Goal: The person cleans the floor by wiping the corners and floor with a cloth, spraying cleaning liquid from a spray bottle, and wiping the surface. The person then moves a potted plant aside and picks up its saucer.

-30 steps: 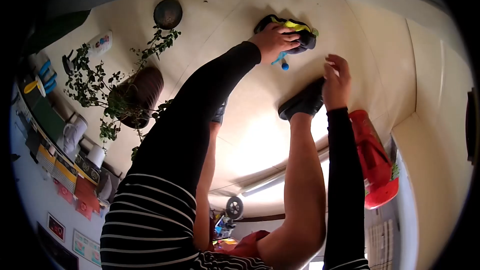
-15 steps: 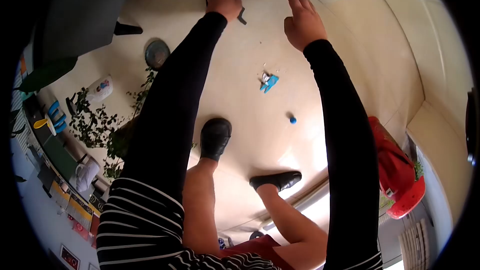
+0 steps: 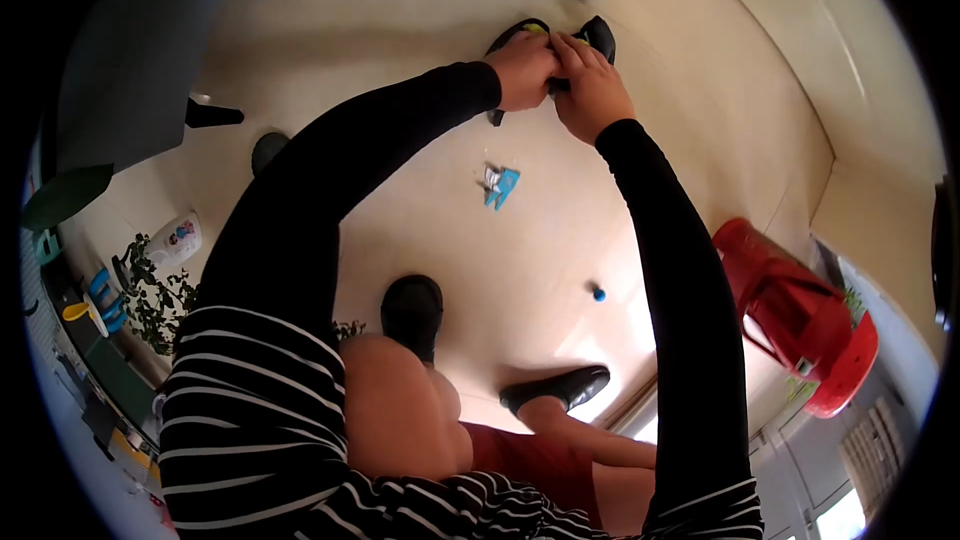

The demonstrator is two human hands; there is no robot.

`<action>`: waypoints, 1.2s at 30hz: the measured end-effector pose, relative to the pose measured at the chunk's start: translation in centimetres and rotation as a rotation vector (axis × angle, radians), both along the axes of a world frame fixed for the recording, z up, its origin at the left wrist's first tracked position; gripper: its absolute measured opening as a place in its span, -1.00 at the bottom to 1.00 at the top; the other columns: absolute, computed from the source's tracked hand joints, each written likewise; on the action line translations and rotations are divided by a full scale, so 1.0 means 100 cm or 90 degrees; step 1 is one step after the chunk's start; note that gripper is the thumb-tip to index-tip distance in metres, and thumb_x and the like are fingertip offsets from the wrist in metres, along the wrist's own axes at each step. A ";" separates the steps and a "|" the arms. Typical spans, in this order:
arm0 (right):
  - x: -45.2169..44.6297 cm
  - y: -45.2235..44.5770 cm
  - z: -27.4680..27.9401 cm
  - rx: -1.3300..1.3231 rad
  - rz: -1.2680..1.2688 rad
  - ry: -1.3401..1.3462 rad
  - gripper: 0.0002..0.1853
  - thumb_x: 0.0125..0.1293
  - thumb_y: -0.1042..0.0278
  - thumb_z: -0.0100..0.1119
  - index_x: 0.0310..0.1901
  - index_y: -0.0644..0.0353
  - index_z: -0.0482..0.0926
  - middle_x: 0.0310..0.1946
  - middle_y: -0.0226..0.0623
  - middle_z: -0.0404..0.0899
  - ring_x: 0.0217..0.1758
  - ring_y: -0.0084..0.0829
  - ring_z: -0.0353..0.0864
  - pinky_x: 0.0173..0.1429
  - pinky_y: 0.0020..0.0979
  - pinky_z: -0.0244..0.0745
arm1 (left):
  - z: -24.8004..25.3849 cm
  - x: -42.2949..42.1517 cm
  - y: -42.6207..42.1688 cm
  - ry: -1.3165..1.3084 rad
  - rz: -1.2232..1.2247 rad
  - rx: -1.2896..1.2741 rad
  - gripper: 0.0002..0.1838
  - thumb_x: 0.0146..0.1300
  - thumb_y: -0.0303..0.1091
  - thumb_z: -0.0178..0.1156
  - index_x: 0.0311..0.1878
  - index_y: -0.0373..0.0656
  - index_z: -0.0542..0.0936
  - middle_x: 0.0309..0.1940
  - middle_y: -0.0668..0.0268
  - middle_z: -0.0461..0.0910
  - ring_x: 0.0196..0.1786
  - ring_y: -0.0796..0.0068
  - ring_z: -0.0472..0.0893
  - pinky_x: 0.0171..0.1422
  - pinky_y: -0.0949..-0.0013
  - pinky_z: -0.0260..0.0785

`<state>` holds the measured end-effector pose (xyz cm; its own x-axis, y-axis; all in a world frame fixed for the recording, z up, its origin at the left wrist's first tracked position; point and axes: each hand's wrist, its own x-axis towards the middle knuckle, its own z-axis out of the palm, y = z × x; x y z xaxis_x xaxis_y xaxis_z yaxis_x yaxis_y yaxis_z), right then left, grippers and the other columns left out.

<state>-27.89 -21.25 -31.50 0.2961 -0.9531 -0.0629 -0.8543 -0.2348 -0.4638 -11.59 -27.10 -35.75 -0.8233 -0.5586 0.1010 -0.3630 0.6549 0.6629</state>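
Both hands are together above the pale floor [image 3: 420, 180] at the top of the view. My left hand [image 3: 524, 70] is closed on a black thing with yellow-green parts [image 3: 597, 38], whose kind I cannot make out. A narrow black piece of it sticks out below the left wrist. My right hand [image 3: 590, 95] meets the left one from the right, its fingers bent over the same black thing. The hands hide its middle. Below them on the floor lies a small blue-and-white item [image 3: 501, 187], with crumbs or bits near it.
A small blue round item [image 3: 599, 294] lies near my feet in black shoes [image 3: 412, 315]. To the right is a red container with a handle [image 3: 790, 310]. On the left stand a white bottle [image 3: 178, 239], a leafy plant [image 3: 165, 305] and a grey panel [image 3: 140, 50].
My left hand has moved right and down with the black thing. My right hand, raised apart with fingers spread before, has come to the left hand and bent its fingers over the thing.
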 end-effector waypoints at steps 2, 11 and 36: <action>-0.006 0.028 0.017 0.020 0.009 -0.023 -0.26 0.08 0.56 0.10 0.41 0.12 0.36 0.37 -0.15 0.42 0.48 -0.10 0.31 0.50 -0.13 0.22 | 0.010 0.002 0.035 0.026 -0.007 0.046 -0.64 0.11 -0.57 0.14 -0.05 0.00 0.72 0.00 0.20 0.67 0.17 0.05 0.55 0.26 -0.02 0.34; 0.016 0.187 0.029 0.073 -0.043 -0.048 -0.36 0.09 0.52 0.19 0.30 0.12 0.47 0.28 -0.25 0.52 0.45 -0.16 0.35 0.50 -0.11 0.18 | 0.020 0.027 0.189 0.101 -0.040 0.097 -0.65 0.06 -0.54 0.15 -0.08 0.00 0.71 -0.06 0.24 0.68 0.11 0.02 0.53 0.21 -0.03 0.31; 0.081 0.036 0.035 -0.007 0.010 -0.021 -0.29 0.16 0.53 0.00 0.45 0.18 0.31 0.55 -0.15 0.17 0.61 -0.23 0.13 0.62 -0.27 0.10 | 0.001 0.149 0.028 -0.100 0.042 -0.112 -0.19 0.02 -0.72 0.02 0.44 -0.04 0.42 0.52 0.20 0.27 0.60 0.05 0.15 0.64 0.06 0.04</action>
